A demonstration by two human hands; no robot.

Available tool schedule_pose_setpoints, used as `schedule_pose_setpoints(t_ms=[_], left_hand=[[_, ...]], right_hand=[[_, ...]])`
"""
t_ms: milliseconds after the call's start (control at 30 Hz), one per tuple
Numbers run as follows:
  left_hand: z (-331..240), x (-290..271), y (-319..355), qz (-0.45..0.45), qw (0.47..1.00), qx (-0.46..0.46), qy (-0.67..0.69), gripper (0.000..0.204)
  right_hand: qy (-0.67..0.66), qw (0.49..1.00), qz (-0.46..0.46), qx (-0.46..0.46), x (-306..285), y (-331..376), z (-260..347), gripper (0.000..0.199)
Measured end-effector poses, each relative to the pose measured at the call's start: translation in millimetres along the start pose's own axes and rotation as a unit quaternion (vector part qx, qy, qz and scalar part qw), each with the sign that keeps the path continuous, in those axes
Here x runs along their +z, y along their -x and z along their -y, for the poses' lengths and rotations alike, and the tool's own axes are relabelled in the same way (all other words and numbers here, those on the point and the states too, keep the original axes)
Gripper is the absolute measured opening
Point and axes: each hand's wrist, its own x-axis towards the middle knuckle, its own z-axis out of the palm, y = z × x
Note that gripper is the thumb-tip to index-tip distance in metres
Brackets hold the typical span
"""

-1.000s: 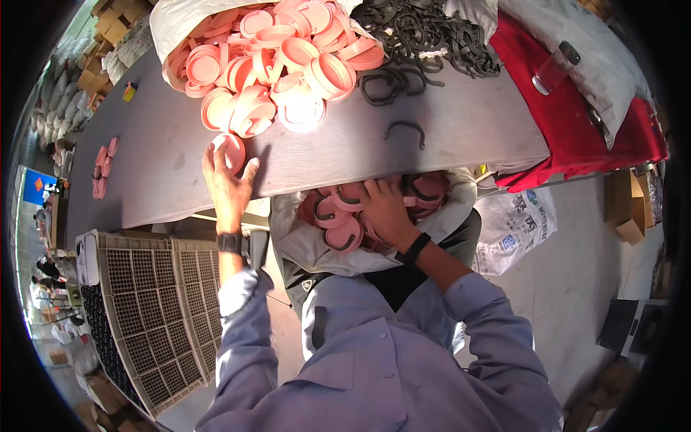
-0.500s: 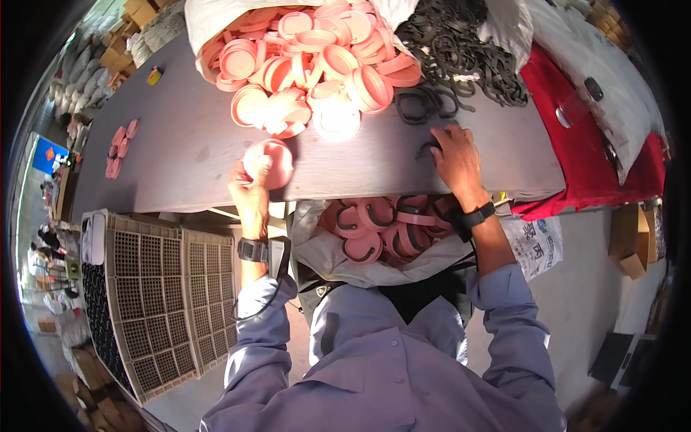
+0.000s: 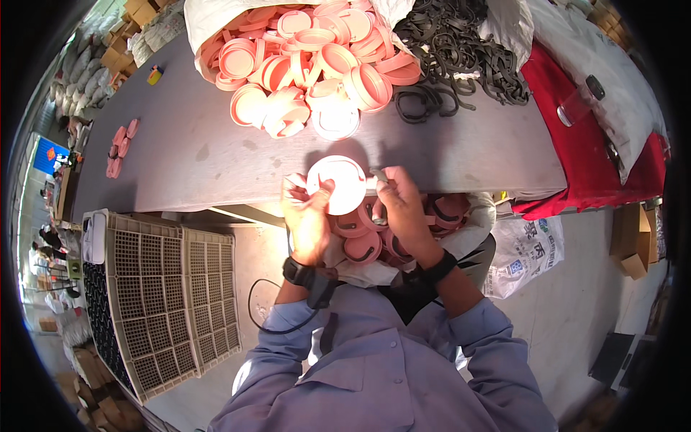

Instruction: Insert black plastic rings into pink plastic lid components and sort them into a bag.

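My left hand [image 3: 306,219] is closed on the rim of a round pink plastic lid [image 3: 341,181], its thumb on the lid's face; glare whitens the surface. Just right of the lid, my right hand [image 3: 404,212] pinches a dark strap [image 3: 379,176], largely covered by the fingers. Both hands are close together over the table's near edge. Beneath them a white sack holds pink lids fitted with dark straps [image 3: 360,246]. Loose pink lids [image 3: 313,68] spill from a sack at the back, and a heap of black straps [image 3: 461,54] lies to their right.
Several small pink pieces [image 3: 119,147] and a yellow item [image 3: 154,75] lie on the left of the table [image 3: 180,137]. Beige plastic crates [image 3: 165,302] stand at lower left. A red cloth [image 3: 547,129] bearing a clear bottle [image 3: 576,106] covers the right side. A cardboard box [image 3: 632,241] sits beyond.
My left hand has brought the lid right and toward me. My right hand has come left from beside the strap heap with a dark strap, and now meets the lid's edge.
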Motion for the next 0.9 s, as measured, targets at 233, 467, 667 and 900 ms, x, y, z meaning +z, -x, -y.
schedule_pose_setpoints(t_ms=[233,467,667,900], left_hand=[[-4,15,40,0.084,0.995,-0.041,-0.037,0.048],[-36,4,17,0.217,0.933,-0.200,-0.207,0.045],[-30,11,24,0.139,0.952,-0.117,-0.246,0.028],[-12,11,29,0.120,0.968,-0.049,-0.215,0.020]], right_hand=[[0.093,0.991,-0.050,-0.087,-20,-15,12,0.013],[0.229,0.956,0.132,-0.123,-25,-6,45,0.015],[0.394,0.894,0.012,-0.216,-19,19,29,0.026],[0.366,0.903,-0.070,-0.212,8,48,13,0.034]])
